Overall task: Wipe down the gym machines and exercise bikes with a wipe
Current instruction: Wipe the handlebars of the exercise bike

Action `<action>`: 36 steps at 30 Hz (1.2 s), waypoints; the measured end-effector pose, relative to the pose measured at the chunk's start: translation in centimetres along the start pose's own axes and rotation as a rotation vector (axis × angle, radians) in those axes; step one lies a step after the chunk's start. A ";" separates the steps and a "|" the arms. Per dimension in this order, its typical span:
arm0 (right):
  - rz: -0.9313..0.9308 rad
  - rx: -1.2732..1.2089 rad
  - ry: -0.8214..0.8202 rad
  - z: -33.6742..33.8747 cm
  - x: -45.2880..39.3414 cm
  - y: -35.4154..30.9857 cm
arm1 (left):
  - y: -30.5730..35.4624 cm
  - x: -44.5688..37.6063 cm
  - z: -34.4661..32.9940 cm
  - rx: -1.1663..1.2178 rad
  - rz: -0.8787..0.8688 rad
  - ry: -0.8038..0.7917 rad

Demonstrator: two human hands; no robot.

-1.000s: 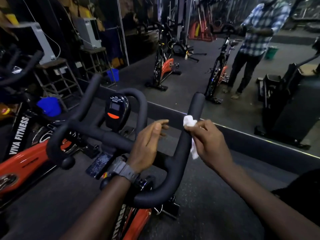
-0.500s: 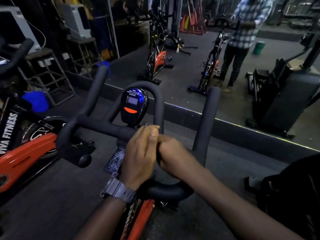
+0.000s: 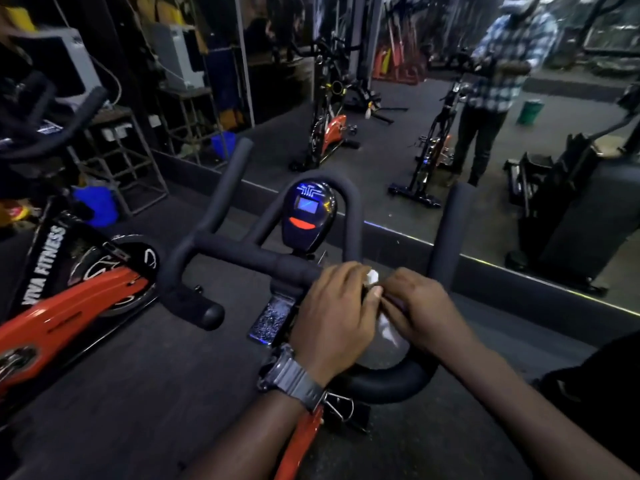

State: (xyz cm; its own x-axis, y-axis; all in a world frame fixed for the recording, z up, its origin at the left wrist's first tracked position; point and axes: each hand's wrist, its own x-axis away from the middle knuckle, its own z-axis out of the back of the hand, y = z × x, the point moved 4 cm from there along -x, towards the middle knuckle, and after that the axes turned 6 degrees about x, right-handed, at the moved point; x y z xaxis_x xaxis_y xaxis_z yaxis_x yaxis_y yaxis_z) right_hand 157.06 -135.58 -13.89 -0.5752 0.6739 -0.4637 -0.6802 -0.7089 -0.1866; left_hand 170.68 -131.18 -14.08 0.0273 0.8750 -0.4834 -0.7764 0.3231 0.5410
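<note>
I see both hands meeting over handlebar (image 3: pixel 242 252) crossbar: left hand (image 3: pixel 334 315) curled on bar, right hand (image 3: pixel 415 311) pinching white wipe (image 3: pixel 373 277) (mostly hidden between them). Console (image 3: pixel 308 214) just ahead, cracked phone (image 3: pixel 272 320) below, second bike (image 3: pixel 65 306) left, mirror (image 3: pixel 398 109) beyond.

White wipe (image 3: pixel 374 277), crumpled, pressed on the black padded handlebar (image 3: pixel 242 251) of the orange-framed exercise bike (image 3: pixel 304 441), pinched between both hands near the crossbar's right end.
</note>
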 end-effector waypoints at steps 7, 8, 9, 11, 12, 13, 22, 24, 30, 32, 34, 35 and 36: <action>-0.165 0.073 0.103 4.8 2.3 8.3 | 0.5 -0.3 -0.5 -0.075 -0.029 -0.032; -0.207 0.071 0.171 5.1 0.8 9.6 | 0.7 -0.7 -0.7 -0.102 -0.025 -0.038; -0.228 0.086 0.235 5.2 -0.8 10.6 | 1.1 -1.1 -0.8 -0.144 -0.013 -0.051; -0.277 0.088 0.364 5.3 -3.5 12.0 | 1.8 -2.4 -1.4 -0.250 -0.003 -0.094; -0.307 0.068 0.443 5.4 -4.4 12.6 | 2.2 -3.0 -1.8 -0.276 -0.005 -0.120; -0.343 0.020 0.519 5.5 -4.8 13.2 | 2.6 -3.6 -2.3 -0.270 0.003 -0.153; -0.902 -1.500 0.408 -1.7 -3.2 14.5 | 3.1 -3.4 -5.1 -0.138 0.060 -0.290; -0.985 -1.689 0.374 -3.2 -0.4 12.5 | 2.5 -3.5 -4.8 -0.061 0.081 -0.299; -1.095 -1.845 0.141 -5.2 7.7 5.5 | 2.0 -3.3 -3.7 0.050 0.042 -0.350; -1.114 -1.916 0.021 -6.3 9.8 2.0 | 1.9 -3.3 -3.5 0.073 0.022 -0.347; -1.134 -2.002 0.046 -7.3 11.2 -0.6 | 1.7 -3.0 -3.2 0.085 -0.004 -0.351; -1.154 -2.040 0.086 -7.5 11.8 -1.2 | 1.7 -2.9 -3.1 0.088 -0.022 -0.360; -1.178 -2.041 0.112 -7.6 12.3 -1.4 | 1.5 -2.6 -2.9 0.091 -0.044 -0.371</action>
State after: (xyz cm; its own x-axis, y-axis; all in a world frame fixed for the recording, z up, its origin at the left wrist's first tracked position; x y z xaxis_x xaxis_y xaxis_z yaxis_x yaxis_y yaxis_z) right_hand 154.40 -127.90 -25.90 -0.3606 0.8301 0.4253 0.6133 0.5546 -0.5624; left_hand 167.57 -134.02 -14.00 0.2984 0.9250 -0.2352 -0.7105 0.3798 0.5924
